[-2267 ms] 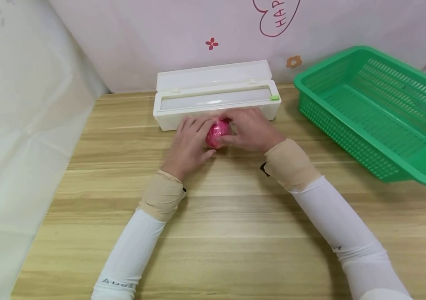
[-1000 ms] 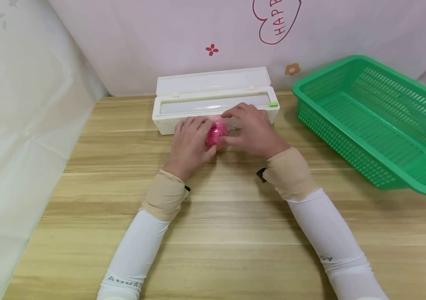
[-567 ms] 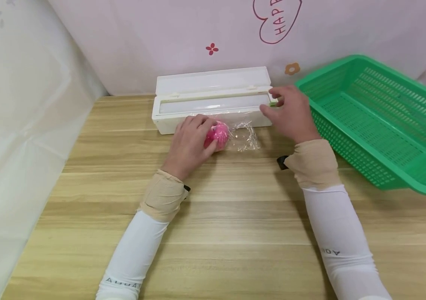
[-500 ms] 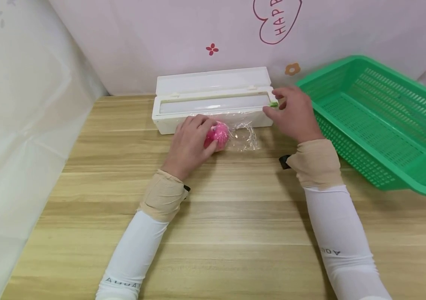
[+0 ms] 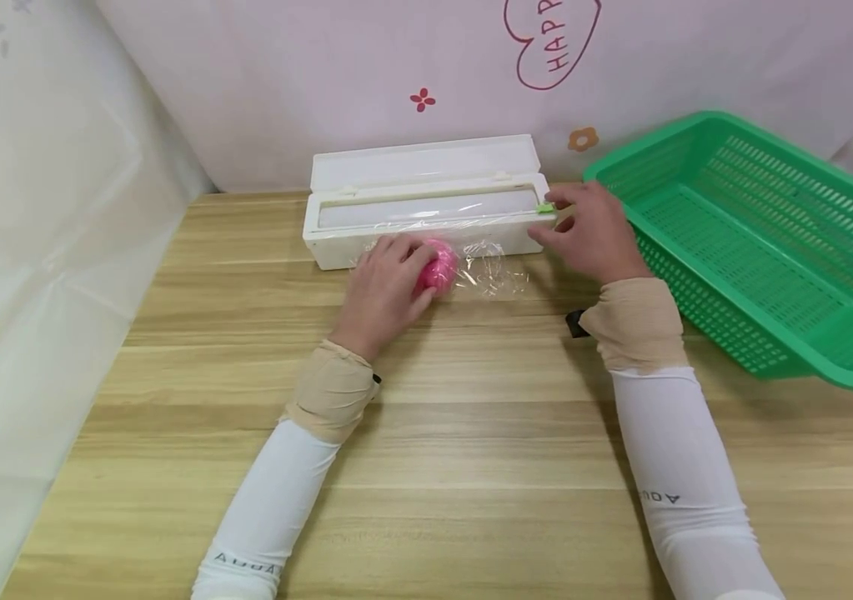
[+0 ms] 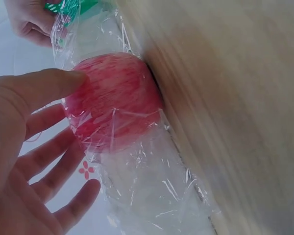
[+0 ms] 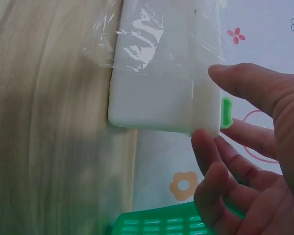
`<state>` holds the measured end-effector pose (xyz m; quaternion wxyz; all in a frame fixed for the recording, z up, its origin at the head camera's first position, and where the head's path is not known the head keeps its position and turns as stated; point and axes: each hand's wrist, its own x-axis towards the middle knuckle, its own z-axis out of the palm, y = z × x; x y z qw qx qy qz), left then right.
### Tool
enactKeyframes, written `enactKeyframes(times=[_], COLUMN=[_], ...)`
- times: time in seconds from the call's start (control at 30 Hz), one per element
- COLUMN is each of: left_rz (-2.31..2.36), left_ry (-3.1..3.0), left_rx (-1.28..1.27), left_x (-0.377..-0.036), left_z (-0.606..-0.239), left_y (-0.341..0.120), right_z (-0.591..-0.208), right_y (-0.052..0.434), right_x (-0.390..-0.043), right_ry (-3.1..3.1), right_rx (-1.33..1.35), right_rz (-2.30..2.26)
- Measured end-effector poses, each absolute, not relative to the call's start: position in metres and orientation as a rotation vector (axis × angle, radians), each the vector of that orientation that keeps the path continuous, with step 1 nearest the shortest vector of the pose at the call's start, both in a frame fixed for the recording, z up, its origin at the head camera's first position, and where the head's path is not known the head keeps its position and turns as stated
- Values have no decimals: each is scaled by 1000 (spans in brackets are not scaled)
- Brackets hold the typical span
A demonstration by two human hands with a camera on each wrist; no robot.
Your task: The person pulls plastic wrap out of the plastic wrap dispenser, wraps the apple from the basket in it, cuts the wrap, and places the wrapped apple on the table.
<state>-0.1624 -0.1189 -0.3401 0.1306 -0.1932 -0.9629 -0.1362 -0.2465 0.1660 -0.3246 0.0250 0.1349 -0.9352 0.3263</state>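
1. We grasp the red apple (image 6: 115, 100) with our left hand (image 5: 383, 296), thumb on one side and fingers bent over it.
2. The apple sits on the wood-grain table (image 5: 486, 467), just in front of the cling film dispenser (image 5: 339, 252); we cannot tell whether the two touch.
3. Clear cling film (image 5: 492, 271) covers the apple and spreads crinkled past it to the right, across part of the dispenser's white front.
4. Our right hand (image 5: 597, 236) is at the dispenser's right end, relaxed, with nothing gripped. Its fingers curve loosely beside the green slider (image 7: 227, 112); we cannot tell whether one touches it.
5. The dispenser's lid (image 5: 426, 162) stands raised along the back.
6. To our right, we have a green plastic basket (image 5: 704, 304) near the right hand.
7. Behind, we see a pale backdrop (image 5: 261, 92) with a heart outline and small flowers.
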Motion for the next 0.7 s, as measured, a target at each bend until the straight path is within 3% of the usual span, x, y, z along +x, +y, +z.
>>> enactKeyframes(times=[0.7], left_rz=[-233], left_ry=[-2919], left_rx=[-607], left_x=[-148], left_z=[-317], left_y=[-114], right_z=[-325], right_y=[171], right_x=[-248], right_ry=[-2895], right_rx=[497], right_rz=[1010])
